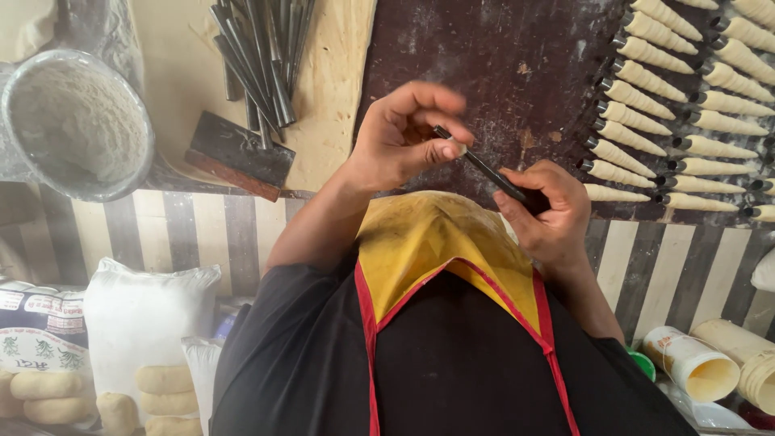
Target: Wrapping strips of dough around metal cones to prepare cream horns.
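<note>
- Head view: the left hand pinches the upper end of a slim dark metal cone mould between thumb and fingers, while the right hand closes around its lower end, so the mould spans the gap over the yellow apron bib.
- The mould looks bare, thin and tapering (no dough on it).
- Dough-wrapped cones lie in neat rows on the dark board, right of the hands.
- Spare moulds, a scraper and a flour bowl sit to the left.
</note>
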